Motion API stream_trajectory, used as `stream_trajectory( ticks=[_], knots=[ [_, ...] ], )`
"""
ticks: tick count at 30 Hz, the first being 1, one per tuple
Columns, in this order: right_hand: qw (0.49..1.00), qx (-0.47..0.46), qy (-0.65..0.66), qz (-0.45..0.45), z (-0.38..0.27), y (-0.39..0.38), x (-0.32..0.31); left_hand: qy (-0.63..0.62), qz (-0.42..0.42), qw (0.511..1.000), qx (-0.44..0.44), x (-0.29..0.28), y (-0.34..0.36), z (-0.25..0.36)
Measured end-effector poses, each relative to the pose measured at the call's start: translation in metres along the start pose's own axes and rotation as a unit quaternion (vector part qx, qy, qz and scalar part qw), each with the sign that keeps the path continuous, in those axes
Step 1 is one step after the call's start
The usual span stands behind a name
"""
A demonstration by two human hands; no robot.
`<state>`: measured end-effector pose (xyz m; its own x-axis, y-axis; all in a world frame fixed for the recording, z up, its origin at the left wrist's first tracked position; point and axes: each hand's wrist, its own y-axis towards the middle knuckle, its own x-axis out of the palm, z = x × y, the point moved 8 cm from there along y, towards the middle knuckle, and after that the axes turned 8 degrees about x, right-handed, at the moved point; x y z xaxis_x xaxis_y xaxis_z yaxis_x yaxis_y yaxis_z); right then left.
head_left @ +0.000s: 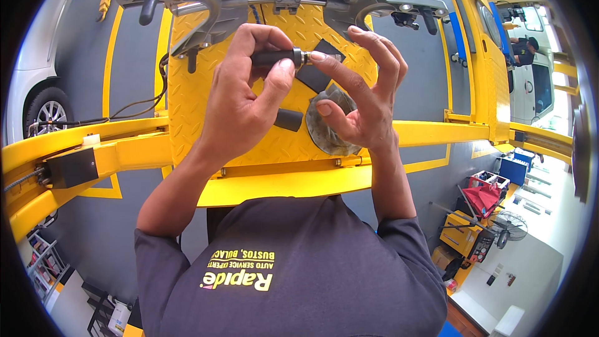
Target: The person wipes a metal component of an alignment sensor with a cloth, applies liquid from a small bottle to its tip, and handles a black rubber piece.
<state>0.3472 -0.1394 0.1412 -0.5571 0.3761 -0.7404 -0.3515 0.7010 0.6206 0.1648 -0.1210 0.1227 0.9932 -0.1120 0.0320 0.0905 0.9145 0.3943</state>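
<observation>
My left hand [240,97] is closed around a black cylindrical handle-like piece [268,58] with a short metal end pointing right. The index fingertip of my right hand [368,90] reaches that metal end, while its other fingers and thumb are spread apart. Partly hidden beneath my right hand sits a greyish round, dish-like object [321,134]. Dark flat pieces lie close by: one dark block [289,120] between my hands and a dark pad [314,77] farther up. All of these rest on a yellow tread-patterned metal plate [199,103].
A grey metal clamp-like frame [212,9] with black pegs spans the far side. Yellow lift beams [437,132] run to both sides. A cable [140,107] hangs at left. A white car [37,68] stands left; a person [524,50] is far right, above a fan [508,228].
</observation>
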Motion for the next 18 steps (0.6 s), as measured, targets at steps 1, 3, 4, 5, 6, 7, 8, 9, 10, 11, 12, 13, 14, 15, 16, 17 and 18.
stream_trajectory(
  ticks=[1,3,4,5,6,7,8,9,10,11,12,13,14,15,16,17,18],
  knots=[
    [1.0,-0.005,-0.006,0.0,0.0,-0.001,0.001,0.004,-0.004,1.0,0.004,0.001,0.0,0.001],
    [1.0,-0.002,-0.013,-0.002,0.0,-0.001,0.001,0.011,-0.011,1.0,0.01,0.003,-0.001,0.002],
    [1.0,0.006,-0.015,-0.003,0.001,0.0,0.001,0.017,-0.017,1.0,0.018,0.004,-0.001,0.002],
    [1.0,0.013,-0.016,-0.004,0.002,0.0,0.0,0.023,-0.023,0.999,0.026,0.005,-0.001,0.003],
    [1.0,0.021,-0.005,-0.012,0.002,0.0,0.0,0.03,-0.029,0.999,0.035,0.006,-0.001,0.004],
    [0.999,0.028,0.007,-0.019,0.001,0.0,-0.001,0.029,-0.027,0.999,0.029,0.006,-0.002,0.004],
    [0.999,0.035,0.017,-0.026,0.002,0.001,-0.001,0.027,-0.025,0.999,0.024,0.005,-0.002,0.004],
    [1.0,0.017,0.001,-0.015,0.0,-0.001,-0.003,0.025,-0.023,0.999,0.019,0.004,-0.002,0.004],
    [1.0,-0.001,-0.016,-0.005,-0.001,-0.005,-0.003,0.02,-0.019,1.0,0.015,0.004,-0.001,0.004],
    [0.999,-0.019,-0.032,0.007,-0.001,-0.009,-0.004,0.015,-0.017,1.0,0.012,0.004,-0.001,0.004],
    [0.998,-0.045,-0.05,0.02,-0.003,-0.011,-0.005,0.011,-0.014,1.0,0.009,0.004,-0.001,0.004],
    [0.997,-0.046,-0.051,0.022,-0.003,-0.011,-0.005,0.012,-0.016,1.0,0.01,0.004,0.0,0.005],
    [0.997,-0.047,-0.051,0.023,-0.003,-0.012,-0.005,0.014,-0.018,1.0,0.01,0.004,0.0,0.005],
    [0.997,-0.048,-0.052,0.025,-0.003,-0.012,-0.006,0.015,-0.021,1.0,0.01,0.004,0.0,0.005],
    [0.999,-0.029,-0.034,0.014,-0.001,-0.009,-0.005,0.015,-0.026,0.999,0.013,0.005,-0.001,0.005],
    [1.0,-0.009,-0.015,0.004,-0.001,-0.005,-0.005,0.016,-0.031,0.999,0.016,0.006,-0.001,0.005],
    [1.0,0.011,0.004,-0.006,0.001,-0.003,-0.004,0.017,-0.036,0.999,0.019,0.007,-0.002,0.006]
  ],
)
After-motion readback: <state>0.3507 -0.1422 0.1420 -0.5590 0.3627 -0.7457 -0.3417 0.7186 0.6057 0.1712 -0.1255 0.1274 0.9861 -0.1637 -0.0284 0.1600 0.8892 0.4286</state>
